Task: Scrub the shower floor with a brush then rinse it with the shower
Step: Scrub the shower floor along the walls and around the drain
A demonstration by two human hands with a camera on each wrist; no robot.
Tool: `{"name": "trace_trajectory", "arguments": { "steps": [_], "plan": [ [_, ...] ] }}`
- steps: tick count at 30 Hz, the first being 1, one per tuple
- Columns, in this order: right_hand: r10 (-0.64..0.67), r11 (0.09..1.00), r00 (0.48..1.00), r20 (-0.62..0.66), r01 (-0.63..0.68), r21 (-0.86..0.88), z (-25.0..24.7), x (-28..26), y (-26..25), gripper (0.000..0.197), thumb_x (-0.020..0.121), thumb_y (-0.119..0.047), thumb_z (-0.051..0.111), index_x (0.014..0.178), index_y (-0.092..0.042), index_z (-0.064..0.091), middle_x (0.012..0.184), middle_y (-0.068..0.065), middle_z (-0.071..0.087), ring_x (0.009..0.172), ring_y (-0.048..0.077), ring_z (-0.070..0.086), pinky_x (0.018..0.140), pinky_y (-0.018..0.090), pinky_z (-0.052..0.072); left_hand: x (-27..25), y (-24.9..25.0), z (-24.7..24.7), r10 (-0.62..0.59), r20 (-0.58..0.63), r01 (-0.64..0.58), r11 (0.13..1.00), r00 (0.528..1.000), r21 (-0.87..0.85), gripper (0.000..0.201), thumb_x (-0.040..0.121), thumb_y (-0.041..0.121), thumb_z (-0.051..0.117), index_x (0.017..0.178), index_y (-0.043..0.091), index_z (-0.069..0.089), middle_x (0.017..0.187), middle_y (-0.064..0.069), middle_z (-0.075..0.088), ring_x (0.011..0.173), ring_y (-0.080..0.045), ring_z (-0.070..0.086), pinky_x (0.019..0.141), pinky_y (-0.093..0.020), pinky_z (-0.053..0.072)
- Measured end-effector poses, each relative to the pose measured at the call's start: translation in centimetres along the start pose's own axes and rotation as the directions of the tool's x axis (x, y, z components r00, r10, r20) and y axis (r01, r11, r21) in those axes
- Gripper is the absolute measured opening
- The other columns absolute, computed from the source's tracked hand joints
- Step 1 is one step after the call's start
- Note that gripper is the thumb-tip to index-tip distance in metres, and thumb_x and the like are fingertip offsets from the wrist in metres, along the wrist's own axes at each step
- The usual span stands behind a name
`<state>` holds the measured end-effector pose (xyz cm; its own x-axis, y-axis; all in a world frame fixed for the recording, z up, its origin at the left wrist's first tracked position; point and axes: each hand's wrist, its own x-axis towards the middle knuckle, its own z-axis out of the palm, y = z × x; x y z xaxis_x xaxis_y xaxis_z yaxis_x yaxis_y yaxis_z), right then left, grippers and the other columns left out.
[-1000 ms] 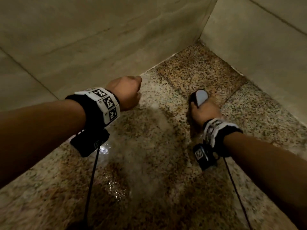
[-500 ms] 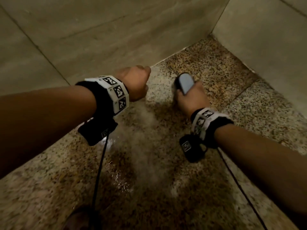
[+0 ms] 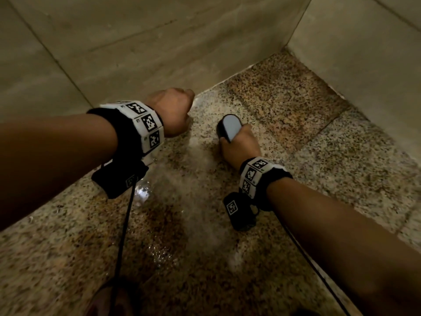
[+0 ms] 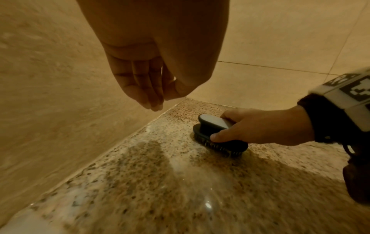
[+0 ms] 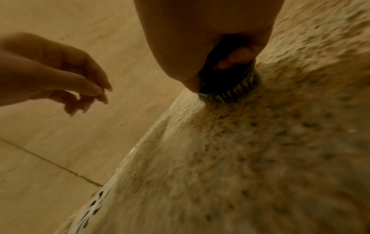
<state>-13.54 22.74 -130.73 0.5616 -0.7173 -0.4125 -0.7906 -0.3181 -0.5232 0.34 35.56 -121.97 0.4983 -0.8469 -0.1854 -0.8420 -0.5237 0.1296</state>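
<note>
Right hand (image 3: pixel 239 148) holds unlabelled brush (image 3: pixel 227 126) on floor (image 3: pixel 296 106).

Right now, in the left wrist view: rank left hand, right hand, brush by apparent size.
1. left hand, inflated by nearness to the camera
2. right hand
3. brush, partly hidden under the right hand

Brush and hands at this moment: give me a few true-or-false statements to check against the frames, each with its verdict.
1. The right hand grips the brush. True.
2. The brush is lifted clear of the floor. False: its bristles rest on the speckled floor.
3. The left hand holds a shower head. False: it holds nothing, its fingers loosely curled above the floor.
4. The floor looks wet, with a bright glint near the left wrist. True.
5. The brush sits near the corner where two walls meet. True.
</note>
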Motion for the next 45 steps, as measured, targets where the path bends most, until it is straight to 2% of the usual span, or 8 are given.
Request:
{"name": "trace_trajectory", "arguments": {
  "steps": [17,19,24,27,31,38,42,45],
  "plan": [
    [0.151,0.98,0.939,-0.31,-0.183,-0.078,-4.6,6.6,4.2,0.075,0.098,-0.041,0.047,0.156,-0.016,0.007,0.139,0.024,0.046,0.095,0.036,0.06,0.063,0.026,0.041,2.4,-1.4,0.1,-0.037,-0.082,0.022,0.986,0.996,-0.167,0.017,0.088,0.015,0.049,0.103,0.009,0.053,0.101,-0.014,0.057,0.089,-0.033,0.055,0.071,-0.035,0.045],
    [0.026,0.995,0.964,-0.263,-0.051,-0.089,-2.0,5.8,2.3,0.073,0.096,-0.043,0.048,0.154,-0.014,0.014,0.124,0.019,0.054,0.082,0.029,0.059,0.057,0.025,0.042,3.4,-1.7,0.1,-0.041,-0.105,0.018,0.977,0.994,-0.213,0.013,0.088,0.015,0.05,0.1,0.009,0.052,0.098,-0.013,0.056,0.086,-0.032,0.054,0.073,-0.037,0.048],
    [-0.467,0.882,0.879,0.094,0.471,-0.013,2.4,1.7,-2.0,0.074,0.091,-0.034,0.063,0.152,-0.024,0.025,0.141,0.009,0.051,0.122,0.029,0.051,0.097,0.03,0.041,5.2,-1.4,0.5,-0.036,-0.115,0.007,0.971,0.993,-0.239,0.007,0.084,0.016,0.053,0.09,0.013,0.048,0.093,-0.014,0.056,0.083,-0.033,0.054,0.075,-0.042,0.051],
    [-0.392,0.913,0.915,-0.095,0.4,0.085,-1.2,3.4,-0.6,0.061,0.09,-0.03,0.066,0.144,-0.024,0.04,0.138,0.0,0.053,0.122,0.018,0.05,0.09,0.015,0.033,5.7,-1.3,0.7,-0.008,-0.12,-0.023,0.966,0.993,-0.259,0.007,0.084,0.014,0.051,0.089,0.012,0.047,0.09,-0.012,0.052,0.081,-0.032,0.052,0.074,-0.044,0.05],
    [-0.018,1.0,0.939,-0.344,0.016,-0.01,-6.5,9.6,2.9,0.075,0.093,-0.034,0.059,0.153,-0.013,0.02,0.144,0.016,0.046,0.125,0.037,0.049,0.098,0.039,0.043,5.6,-2.1,1.1,-0.023,-0.126,-0.014,0.96,0.992,-0.281,0.007,0.088,0.015,0.052,0.09,0.011,0.047,0.088,-0.009,0.051,0.078,-0.031,0.051,0.073,-0.042,0.05],
    [-0.475,0.879,0.879,0.035,0.476,-0.034,3.1,4.9,-2.5,0.065,0.091,-0.036,0.062,0.149,-0.022,0.035,0.137,0.005,0.055,0.119,0.026,0.055,0.088,0.026,0.041,6.0,-2.3,0.7,-0.014,-0.117,-0.016,0.967,0.993,-0.253,0.015,0.086,0.022,0.054,0.096,0.011,0.05,0.095,-0.01,0.054,0.082,-0.029,0.052,0.07,-0.035,0.046],
    [-0.409,0.888,0.876,-0.254,0.447,0.111,-0.9,7.4,-2.4,0.055,0.09,-0.029,0.066,0.141,-0.023,0.046,0.13,0.003,0.061,0.109,0.011,0.056,0.085,0.009,0.037,5.6,-2.3,0.6,-0.032,-0.082,0.009,0.965,0.996,-0.261,0.01,0.09,0.024,0.049,0.092,0.014,0.048,0.092,-0.006,0.053,0.078,-0.029,0.052,0.066,-0.034,0.045],
    [-0.12,0.993,0.939,-0.322,0.117,-0.029,-4.7,12.8,-1.1,0.076,0.091,-0.037,0.06,0.153,-0.014,0.023,0.134,0.015,0.056,0.113,0.034,0.057,0.088,0.035,0.048,4.7,-3.3,0.7,-0.066,-0.058,0.049,0.964,0.996,-0.261,0.01,0.091,0.023,0.045,0.093,0.014,0.049,0.091,-0.003,0.052,0.077,-0.027,0.051,0.065,-0.032,0.041]
  ]
}}
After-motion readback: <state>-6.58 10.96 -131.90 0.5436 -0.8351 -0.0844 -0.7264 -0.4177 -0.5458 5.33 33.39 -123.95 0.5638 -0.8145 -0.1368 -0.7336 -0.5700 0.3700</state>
